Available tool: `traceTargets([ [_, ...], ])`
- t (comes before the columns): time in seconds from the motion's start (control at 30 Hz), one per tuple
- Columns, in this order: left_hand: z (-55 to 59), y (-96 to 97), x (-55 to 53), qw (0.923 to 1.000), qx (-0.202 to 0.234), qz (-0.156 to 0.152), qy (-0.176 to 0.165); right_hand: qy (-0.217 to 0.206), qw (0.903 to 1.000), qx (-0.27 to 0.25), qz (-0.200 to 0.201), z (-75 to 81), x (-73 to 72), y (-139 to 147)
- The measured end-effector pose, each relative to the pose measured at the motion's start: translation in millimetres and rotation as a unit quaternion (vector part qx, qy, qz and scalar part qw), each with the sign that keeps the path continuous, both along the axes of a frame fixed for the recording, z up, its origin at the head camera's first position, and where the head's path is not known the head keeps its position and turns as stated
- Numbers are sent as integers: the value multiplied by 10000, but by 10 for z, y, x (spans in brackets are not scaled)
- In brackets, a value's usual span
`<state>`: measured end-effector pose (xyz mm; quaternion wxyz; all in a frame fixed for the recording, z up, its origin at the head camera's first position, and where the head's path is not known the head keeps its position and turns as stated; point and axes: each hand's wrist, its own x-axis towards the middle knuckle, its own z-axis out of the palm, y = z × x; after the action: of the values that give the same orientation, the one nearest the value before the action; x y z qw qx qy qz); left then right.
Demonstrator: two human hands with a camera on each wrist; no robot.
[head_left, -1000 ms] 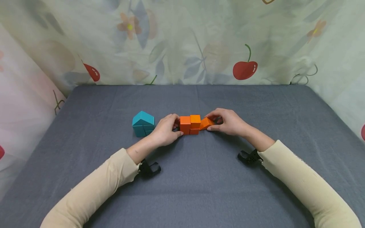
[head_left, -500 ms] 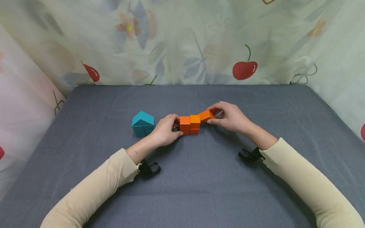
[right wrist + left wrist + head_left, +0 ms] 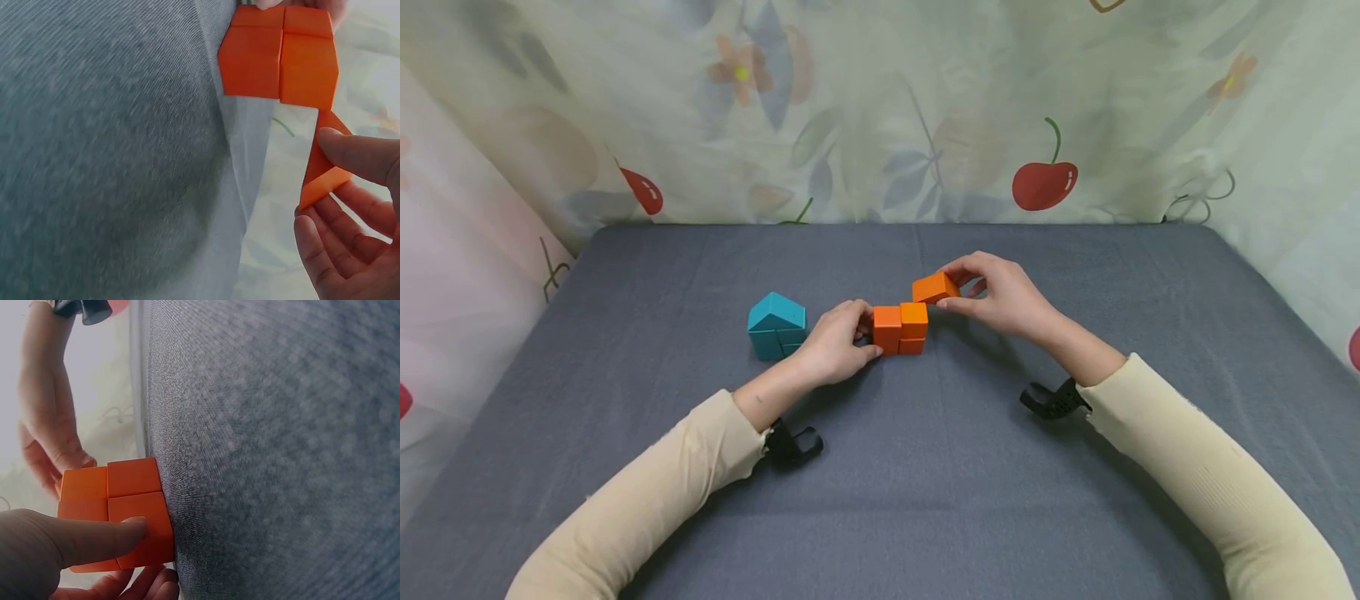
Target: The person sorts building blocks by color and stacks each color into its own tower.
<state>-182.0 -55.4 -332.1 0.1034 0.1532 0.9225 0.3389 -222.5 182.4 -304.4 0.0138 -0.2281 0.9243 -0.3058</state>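
In the head view my left hand (image 3: 835, 348) grips the left side of a stack of orange cube blocks (image 3: 913, 321). The left wrist view has its thumb (image 3: 119, 537) laid across the front of the blocks, with fingers behind them. Between thumb and fingertips, my right hand (image 3: 1011, 298) pinches an orange triangular block (image 3: 931, 288). That block is raised, near the upper right edge of the stack, its sloped side showing in the right wrist view. Left of the left hand stands a teal block house (image 3: 777, 321) with a triangular top, partly covered by that hand.
A dark grey cloth (image 3: 917, 467) covers the table. Behind it hangs a patterned curtain (image 3: 865, 108) that also closes off both sides. Black wrist mounts (image 3: 793, 446) sit under both sleeves, low over the cloth.
The right hand has lifted the triangular block from beside the stack's right side, up and to the left, to its upper edge. The left hand and cube blocks have stayed still.
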Motion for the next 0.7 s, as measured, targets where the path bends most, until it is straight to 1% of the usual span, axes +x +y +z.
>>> traceTargets([
  [0.37,5,1,-12,10000,-29,-9,-51,20,9992,-334,234,9,22,-157],
  [0.7,1,-10,-6,10000,28,-35,-25,70,9970,-488,589,11,59,-246],
])
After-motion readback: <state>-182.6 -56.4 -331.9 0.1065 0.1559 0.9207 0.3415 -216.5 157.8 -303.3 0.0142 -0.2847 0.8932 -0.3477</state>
